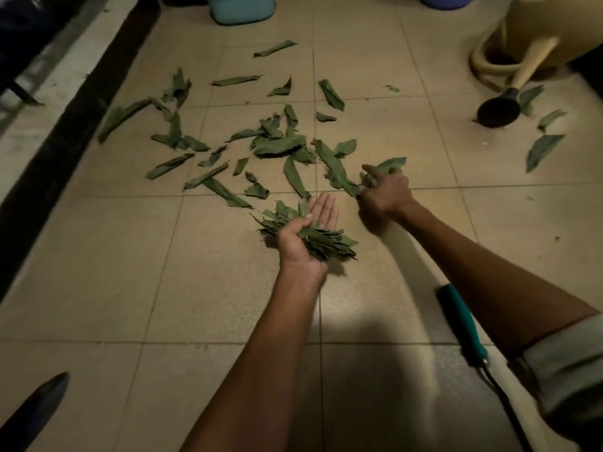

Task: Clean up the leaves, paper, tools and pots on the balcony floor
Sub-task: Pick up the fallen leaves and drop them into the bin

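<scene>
Green-handled tool (463,324), tip cut off

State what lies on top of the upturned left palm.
A bundle of leaves lies across the left hand, thumb curled over it. The palm beneath the bundle is covered.

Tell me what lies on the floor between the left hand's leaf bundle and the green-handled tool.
Head view: bare tile only. Between the leaf bundle held in the left hand and the green-handled tool, no leaves lie there, just shadow; the right forearm passes above.
</scene>
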